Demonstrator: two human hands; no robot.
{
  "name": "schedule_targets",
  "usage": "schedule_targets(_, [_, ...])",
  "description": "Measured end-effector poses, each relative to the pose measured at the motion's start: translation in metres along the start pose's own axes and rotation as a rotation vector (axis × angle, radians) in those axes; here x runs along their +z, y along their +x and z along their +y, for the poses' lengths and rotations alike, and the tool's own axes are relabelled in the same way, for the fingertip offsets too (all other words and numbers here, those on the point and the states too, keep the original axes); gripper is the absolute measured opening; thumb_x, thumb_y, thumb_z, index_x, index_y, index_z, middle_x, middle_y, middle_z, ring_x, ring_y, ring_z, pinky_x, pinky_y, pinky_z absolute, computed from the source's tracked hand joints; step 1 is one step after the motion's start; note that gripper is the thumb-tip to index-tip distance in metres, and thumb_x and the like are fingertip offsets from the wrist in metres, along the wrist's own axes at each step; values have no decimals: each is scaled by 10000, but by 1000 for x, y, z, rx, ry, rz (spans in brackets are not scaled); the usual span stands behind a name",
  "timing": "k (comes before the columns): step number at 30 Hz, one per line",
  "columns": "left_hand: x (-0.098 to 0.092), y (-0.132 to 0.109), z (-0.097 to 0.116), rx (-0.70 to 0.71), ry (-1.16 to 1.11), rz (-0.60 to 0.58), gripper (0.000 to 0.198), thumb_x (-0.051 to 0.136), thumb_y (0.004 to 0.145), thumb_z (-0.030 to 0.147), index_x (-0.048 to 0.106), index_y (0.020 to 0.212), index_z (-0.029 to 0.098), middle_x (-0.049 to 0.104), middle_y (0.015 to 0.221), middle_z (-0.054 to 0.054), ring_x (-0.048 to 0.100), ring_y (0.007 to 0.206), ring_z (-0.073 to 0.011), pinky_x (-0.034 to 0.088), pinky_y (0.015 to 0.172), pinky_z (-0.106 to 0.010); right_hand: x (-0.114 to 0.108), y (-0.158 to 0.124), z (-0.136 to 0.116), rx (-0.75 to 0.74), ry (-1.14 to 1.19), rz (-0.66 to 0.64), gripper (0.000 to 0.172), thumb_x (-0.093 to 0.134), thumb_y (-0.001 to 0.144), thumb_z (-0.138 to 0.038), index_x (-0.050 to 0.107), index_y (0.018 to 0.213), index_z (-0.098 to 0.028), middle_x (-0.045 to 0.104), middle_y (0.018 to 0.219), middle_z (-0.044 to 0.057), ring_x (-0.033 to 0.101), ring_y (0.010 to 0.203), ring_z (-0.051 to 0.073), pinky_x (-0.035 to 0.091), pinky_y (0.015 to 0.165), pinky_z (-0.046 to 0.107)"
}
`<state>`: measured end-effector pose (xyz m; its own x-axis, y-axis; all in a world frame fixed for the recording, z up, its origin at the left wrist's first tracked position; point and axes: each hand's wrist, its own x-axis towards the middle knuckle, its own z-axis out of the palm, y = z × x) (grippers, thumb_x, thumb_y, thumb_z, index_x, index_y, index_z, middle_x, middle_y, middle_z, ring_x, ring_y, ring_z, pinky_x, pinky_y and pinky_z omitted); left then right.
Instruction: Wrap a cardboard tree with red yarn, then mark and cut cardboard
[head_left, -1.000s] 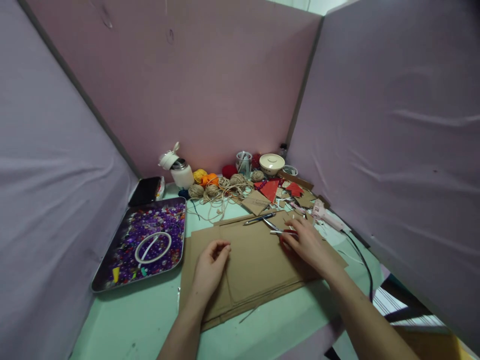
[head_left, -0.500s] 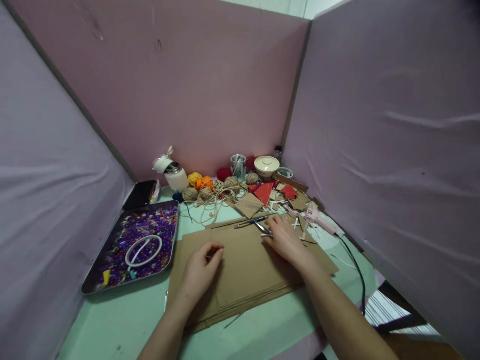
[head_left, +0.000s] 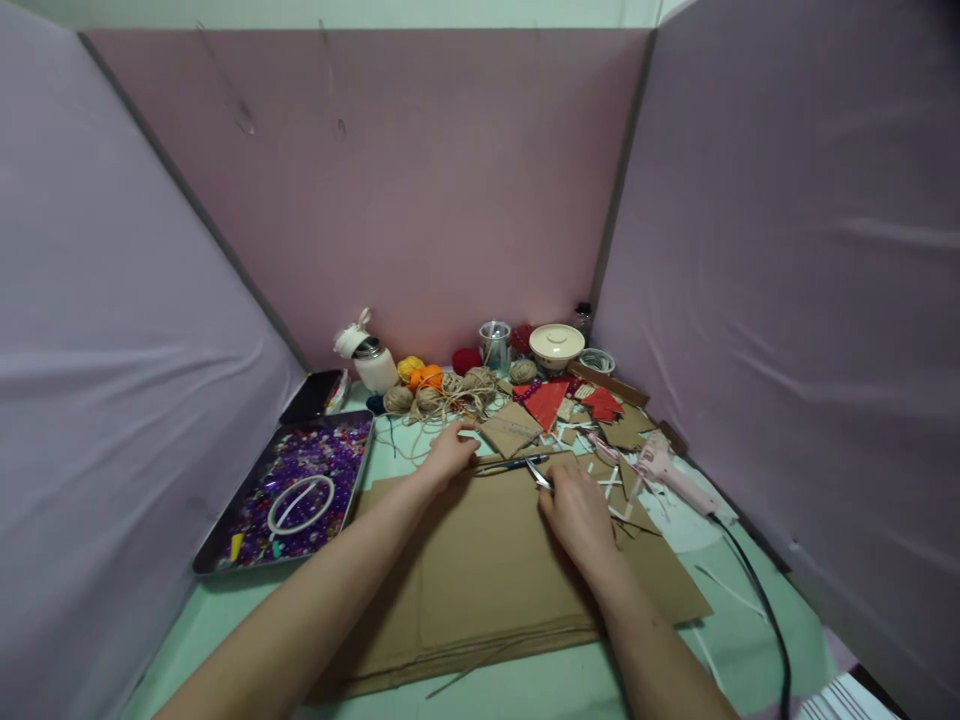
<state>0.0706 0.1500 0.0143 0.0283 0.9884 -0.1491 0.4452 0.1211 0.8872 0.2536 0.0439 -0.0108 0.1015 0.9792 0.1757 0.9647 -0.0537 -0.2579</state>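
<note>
My right hand (head_left: 581, 510) is closed around a pair of scissors (head_left: 537, 474); the silver blades point up and left from the fingers, and the handles are hidden. It rests over the right part of a stack of brown cardboard sheets (head_left: 487, 570). My left hand (head_left: 452, 452) reaches to the far edge of the stack, fingers apart, with nothing visible in it. Just right of it lies a dark pen (head_left: 514, 464), and beyond that a smaller cardboard piece (head_left: 511, 430). Tangled twine (head_left: 472, 392) lies past the left fingertips.
A tray of purple beads (head_left: 307, 480) with a white hoop (head_left: 301, 504) stands at left. A pink glue gun (head_left: 675, 480) with a black cord lies at right, near cardboard scraps and red pieces (head_left: 545, 403). Yarn balls (head_left: 426, 377), a white bottle (head_left: 375, 366) and a lidded bowl (head_left: 556, 346) line the back.
My left hand has moved forward from the middle of the cardboard to its far edge, and its fingers have spread. My right hand still holds the scissors. The head view has shifted.
</note>
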Motion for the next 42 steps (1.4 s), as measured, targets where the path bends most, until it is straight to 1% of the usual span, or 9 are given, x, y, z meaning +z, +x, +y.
schedule_targets(7, [34,33,12,-62,48,33,365,606,650,117,533,1007,117,495,457,53,441,383,-110,324,425,-212,0,2,2,56,-3,56,212,544,830,-300,575,1002,-180,582,952,113,503,934,289,360,759,365])
schedule_targets(12, [40,29,37,187,81,118,319,575,692,103,530,1006,125,582,652,-11,550,579,-143,437,580,-256,-1,1,3,67,10,59,273,557,827,-319,555,1063,-182,571,985,120,483,959,297,355,779,383])
schedule_targets(17, [10,9,63,516,151,208,309,524,763,148,564,1067,193,579,1052,-79,514,1040,-217,357,947,-346,0,1,3,74,13,63,269,560,825,-330,557,1052,-186,574,1002,118,481,975,301,355,780,381])
schedule_targets(20, [-21,-4,60,715,300,311,240,492,786,171,599,1001,185,591,1014,-89,518,1017,-234,354,945,-367,1,0,2,72,14,71,262,553,828,-331,562,1046,-186,575,1005,122,481,975,303,354,780,384])
schedule_targets(24, [-55,-26,33,522,79,517,194,542,748,256,582,921,178,607,852,-42,575,777,-179,450,732,-299,1,-2,0,71,48,104,278,541,835,-319,563,1080,-191,568,1039,124,469,1008,308,345,808,410])
schedule_targets(28, [-60,-65,-2,132,-419,320,291,628,648,308,511,875,169,602,745,-4,585,637,-136,445,583,-240,-3,-2,-3,35,166,196,258,521,847,-298,572,1083,-207,570,1062,114,461,1041,301,325,867,438])
schedule_targets(33, [-25,-122,-23,-69,-525,40,518,654,647,299,411,1095,210,582,674,37,595,597,-138,453,561,-241,-7,-5,-12,-140,700,103,241,473,882,-344,571,1046,-197,616,997,77,538,963,228,395,849,357])
schedule_targets(38, [3,-140,-29,-47,-546,-159,544,637,679,302,373,1148,225,621,922,-48,606,625,-130,487,588,-267,-6,-14,-25,-106,1174,-157,197,508,856,-358,548,938,-183,632,868,24,578,804,175,461,686,272])
schedule_targets(42, [-2,-133,-41,48,-497,-174,513,666,702,312,425,1143,206,608,1088,-106,613,928,-199,501,802,-325,-7,-20,-32,-62,1295,-280,158,558,822,-325,568,890,-183,645,847,10,597,812,177,470,699,271])
